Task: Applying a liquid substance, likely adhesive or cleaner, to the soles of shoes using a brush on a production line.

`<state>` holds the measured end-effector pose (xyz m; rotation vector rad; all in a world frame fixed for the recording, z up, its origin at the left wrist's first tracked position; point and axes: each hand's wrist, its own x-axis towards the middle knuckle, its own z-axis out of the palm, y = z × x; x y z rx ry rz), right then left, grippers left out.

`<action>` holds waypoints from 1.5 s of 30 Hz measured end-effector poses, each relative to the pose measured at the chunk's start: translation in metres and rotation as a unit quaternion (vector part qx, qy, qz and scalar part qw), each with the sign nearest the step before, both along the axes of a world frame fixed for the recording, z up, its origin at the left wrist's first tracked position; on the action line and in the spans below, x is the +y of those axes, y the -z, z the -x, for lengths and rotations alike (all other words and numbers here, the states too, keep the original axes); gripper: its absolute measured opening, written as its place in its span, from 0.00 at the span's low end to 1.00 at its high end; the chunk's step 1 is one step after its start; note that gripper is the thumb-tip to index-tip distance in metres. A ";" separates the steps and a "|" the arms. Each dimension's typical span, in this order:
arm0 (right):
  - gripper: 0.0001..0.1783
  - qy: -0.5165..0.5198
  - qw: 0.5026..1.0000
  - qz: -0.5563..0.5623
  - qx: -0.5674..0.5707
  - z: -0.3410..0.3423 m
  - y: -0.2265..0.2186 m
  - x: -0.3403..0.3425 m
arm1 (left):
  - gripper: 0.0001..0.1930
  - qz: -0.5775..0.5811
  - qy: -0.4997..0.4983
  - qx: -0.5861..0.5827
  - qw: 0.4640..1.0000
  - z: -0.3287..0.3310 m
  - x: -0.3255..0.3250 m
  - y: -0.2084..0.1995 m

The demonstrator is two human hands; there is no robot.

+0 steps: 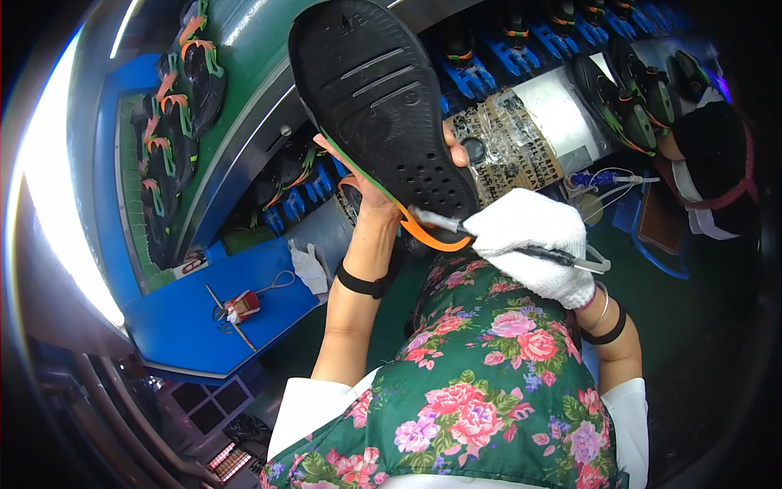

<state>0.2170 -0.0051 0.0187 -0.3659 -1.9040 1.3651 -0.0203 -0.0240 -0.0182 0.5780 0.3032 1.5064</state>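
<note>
A black shoe (379, 106), its underside toward me, stands out over my lap. Ridges cross its wide end, small holes dot its narrower end, and an orange and green trim runs along the edge. My bare left hand (376, 194) grips it from beneath, fingertips showing past the right edge. In a white glove, my right hand (533, 240) is closed around a slim dark-handled brush (440, 219) with a pale tube behind the fist. The brush tip meets the shoe's lower edge, near the orange trim. The glove hides part of the handle.
A blue side table (195, 342) at left bears a small red-and-white spool-like item (242, 306) and a white glove (308, 267). Shoes line a green conveyor (236, 90) and blue holders (513, 57). Another person's dark-sleeved arm (709, 155) is at right, near more shoes (611, 102).
</note>
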 end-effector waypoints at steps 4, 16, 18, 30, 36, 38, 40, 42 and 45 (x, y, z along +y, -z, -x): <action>0.13 -0.015 0.998 -0.062 0.016 0.002 -0.005 -0.001 | 0.59 0.029 0.018 0.037 0.999 0.003 -0.001 -0.003; 0.11 -0.001 0.998 -0.056 0.015 -0.002 -0.011 -0.005 | 0.63 0.051 0.036 0.040 0.997 0.003 0.006 0.004; 0.11 0.006 0.998 -0.060 0.013 -0.003 -0.012 -0.007 | 0.64 0.102 0.036 0.012 0.994 -0.001 0.006 0.003; 0.06 0.051 0.998 0.011 0.020 -0.001 -0.007 -0.013 | 0.68 0.023 0.063 0.022 0.997 0.005 0.015 0.024; 0.07 0.092 0.992 0.084 0.012 -0.012 0.005 -0.011 | 0.66 0.122 0.036 0.042 0.991 -0.003 0.009 0.013; 0.07 0.102 0.991 0.085 -0.003 -0.014 0.007 -0.013 | 0.66 0.094 0.054 -0.008 0.994 -0.005 0.009 0.013; 0.09 0.096 0.995 -0.018 -0.022 -0.014 0.008 -0.012 | 0.66 0.096 0.051 -0.005 0.994 -0.007 0.008 0.009; 0.10 0.087 0.996 -0.026 -0.017 -0.011 0.006 -0.012 | 0.65 0.098 0.045 -0.002 0.994 -0.007 0.008 0.011; 0.11 0.039 0.999 -0.001 0.002 -0.008 0.011 -0.014 | 0.67 0.021 0.074 0.009 0.997 0.000 0.014 0.020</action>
